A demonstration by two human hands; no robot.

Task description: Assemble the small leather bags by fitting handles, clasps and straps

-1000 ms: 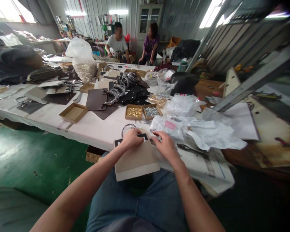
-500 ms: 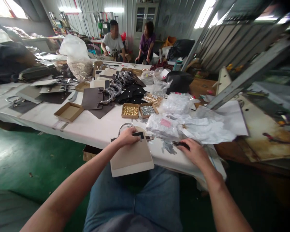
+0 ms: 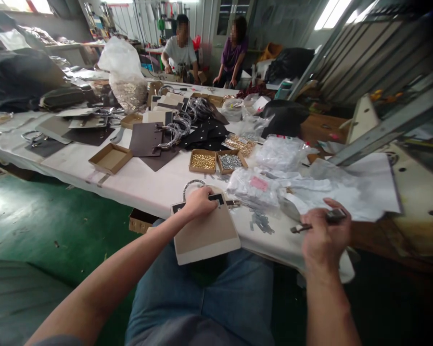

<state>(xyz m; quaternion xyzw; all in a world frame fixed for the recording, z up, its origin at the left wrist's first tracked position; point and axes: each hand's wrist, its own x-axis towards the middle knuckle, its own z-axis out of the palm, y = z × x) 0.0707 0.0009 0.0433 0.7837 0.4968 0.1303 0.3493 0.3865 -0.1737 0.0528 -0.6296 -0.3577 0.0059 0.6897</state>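
Note:
My left hand (image 3: 201, 202) is closed on the upper edge of a beige bag panel (image 3: 206, 240) with a dark strip, tilted over my lap against the table edge. A ring-shaped handle wrapped in clear film (image 3: 189, 185) stands at its top. My right hand (image 3: 324, 238), raised at the table's right front, is closed around a dark metal hand tool (image 3: 336, 216); motion blur hides its exact kind. Between the hands lie small flat grey metal pieces (image 3: 262, 223). Beyond the panel are a box of gold-coloured studs (image 3: 202, 161) and a box of silver-coloured rings or washers (image 3: 231, 162).
Clear plastic bags of white material (image 3: 252, 188) lie to the right, near a slanted metal post (image 3: 364, 137). Bag panels with wrapped handles (image 3: 146, 139) and an open cardboard box (image 3: 110, 158) lie to the left. Two people (image 3: 182, 53) are across the table.
My right hand has lifted and moved right with the dark tool, turning it in the fingers. My left hand keeps its hold on the beige panel. The view has shifted slightly.

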